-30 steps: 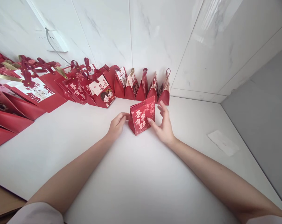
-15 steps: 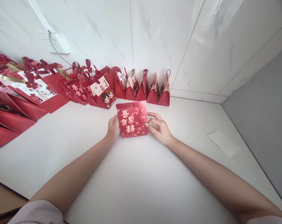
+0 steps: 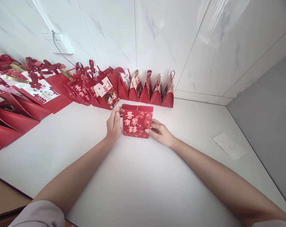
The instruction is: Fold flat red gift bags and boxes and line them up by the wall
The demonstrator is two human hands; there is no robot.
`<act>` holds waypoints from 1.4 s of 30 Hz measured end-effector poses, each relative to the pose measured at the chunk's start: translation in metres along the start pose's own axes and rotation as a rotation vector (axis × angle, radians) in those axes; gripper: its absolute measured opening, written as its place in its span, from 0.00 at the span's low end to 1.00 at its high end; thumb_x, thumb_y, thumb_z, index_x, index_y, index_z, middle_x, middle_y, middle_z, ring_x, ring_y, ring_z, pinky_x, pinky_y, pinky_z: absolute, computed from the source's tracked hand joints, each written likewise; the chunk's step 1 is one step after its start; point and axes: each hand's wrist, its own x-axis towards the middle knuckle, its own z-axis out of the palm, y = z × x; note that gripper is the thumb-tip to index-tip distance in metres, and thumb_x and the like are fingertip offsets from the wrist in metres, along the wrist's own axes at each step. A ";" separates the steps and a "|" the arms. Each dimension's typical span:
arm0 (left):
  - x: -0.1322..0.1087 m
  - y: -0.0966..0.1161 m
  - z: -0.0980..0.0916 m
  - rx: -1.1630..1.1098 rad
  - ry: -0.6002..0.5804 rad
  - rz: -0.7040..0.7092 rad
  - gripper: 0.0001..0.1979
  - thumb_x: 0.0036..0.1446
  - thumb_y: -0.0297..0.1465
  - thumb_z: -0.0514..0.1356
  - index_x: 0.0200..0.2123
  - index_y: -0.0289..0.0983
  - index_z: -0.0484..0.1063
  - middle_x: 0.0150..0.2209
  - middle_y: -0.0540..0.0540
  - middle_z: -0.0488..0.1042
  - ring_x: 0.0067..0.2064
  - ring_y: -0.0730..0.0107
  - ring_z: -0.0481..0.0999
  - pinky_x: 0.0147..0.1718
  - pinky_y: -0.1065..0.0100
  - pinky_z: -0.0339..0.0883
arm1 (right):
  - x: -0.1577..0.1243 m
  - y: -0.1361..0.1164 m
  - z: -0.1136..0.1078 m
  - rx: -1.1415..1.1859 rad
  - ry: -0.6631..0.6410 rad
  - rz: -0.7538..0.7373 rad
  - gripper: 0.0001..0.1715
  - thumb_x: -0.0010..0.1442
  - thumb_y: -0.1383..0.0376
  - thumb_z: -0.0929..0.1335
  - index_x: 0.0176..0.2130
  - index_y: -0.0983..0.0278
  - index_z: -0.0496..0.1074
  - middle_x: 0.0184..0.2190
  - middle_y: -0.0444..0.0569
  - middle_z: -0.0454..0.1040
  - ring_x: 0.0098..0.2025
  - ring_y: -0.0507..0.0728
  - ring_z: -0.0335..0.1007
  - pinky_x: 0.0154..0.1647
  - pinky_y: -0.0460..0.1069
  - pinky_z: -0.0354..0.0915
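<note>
A red gift box (image 3: 137,123) with pink flowers and large pale Chinese characters stands upright on the white table, its front facing me. My right hand (image 3: 162,133) grips its right side, thumb on the front and fingers bent at the edge and behind. At the left side is my left hand (image 3: 113,126), thumb raised and fingers curled against the upper left edge; the fingertips are partly hidden. At the top of the box a small gold-coloured fastening shows in the middle, and no ribbon handle is visible on it.
Behind it, a row of folded red gift boxes with ribbon handles (image 3: 167,94) stands along the marbled wall. More red boxes (image 3: 42,93) crowd the left side. A white paper slip (image 3: 228,146) lies at right. Cardboard (image 3: 5,197) shows at lower left.
The box has shifted slightly right and turned more squarely upright. My left hand has moved up along its left edge, with the thumb now in sight. My right hand still holds the right side.
</note>
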 end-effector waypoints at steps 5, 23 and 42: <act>0.012 0.024 -0.009 0.128 0.017 0.206 0.25 0.60 0.41 0.61 0.59 0.43 0.67 0.55 0.42 0.74 0.53 0.61 0.74 0.51 0.60 0.69 | 0.000 0.000 0.002 -0.030 -0.004 -0.026 0.16 0.67 0.52 0.65 0.39 0.59 0.76 0.47 0.53 0.70 0.53 0.61 0.70 0.59 0.57 0.66; 0.010 0.004 -0.007 -0.207 -0.088 -0.247 0.19 0.58 0.47 0.62 0.40 0.36 0.78 0.39 0.45 0.80 0.41 0.61 0.79 0.42 0.63 0.73 | 0.001 0.002 0.003 -0.025 -0.048 -0.033 0.18 0.68 0.51 0.63 0.40 0.59 0.76 0.51 0.52 0.69 0.54 0.60 0.69 0.59 0.56 0.65; -0.034 0.145 -0.132 0.412 0.085 -0.171 0.28 0.46 0.43 0.71 0.52 0.47 0.74 0.51 0.49 0.77 0.51 0.53 0.76 0.51 0.51 0.71 | -0.001 0.000 0.013 0.453 -0.086 0.282 0.29 0.58 0.41 0.67 0.38 0.63 0.75 0.43 0.53 0.78 0.45 0.57 0.75 0.52 0.57 0.68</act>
